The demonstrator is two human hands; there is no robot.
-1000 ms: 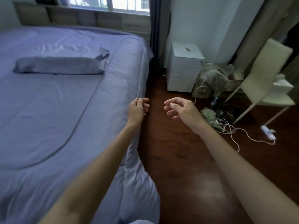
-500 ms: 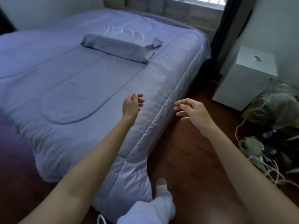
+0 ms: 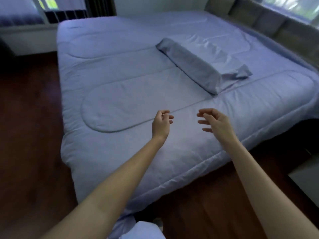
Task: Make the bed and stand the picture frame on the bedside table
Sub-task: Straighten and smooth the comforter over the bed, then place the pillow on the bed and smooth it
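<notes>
A bed with a smooth lavender quilt [image 3: 120, 94] fills the view. One grey-blue pillow [image 3: 193, 62] lies across its upper middle, its loose cover end flapping toward the right. My left hand [image 3: 161, 125] hovers over the quilt's near side with fingers loosely curled, holding nothing. My right hand [image 3: 215, 121] hovers beside it, fingers relaxed and spread, also empty. No picture frame or bedside table is in view.
A padded headboard [image 3: 269, 23] runs along the right under a window. Dark wooden floor [image 3: 29, 135] lies to the left and in front of the bed. A low white shelf [image 3: 25, 38] stands at the far left. A white-clad leg [image 3: 143, 230] shows at the bottom.
My view has swung left from the bedside table and floor clutter onto the bed. Both hands now hover over the quilt instead of its edge and the floor, still empty.
</notes>
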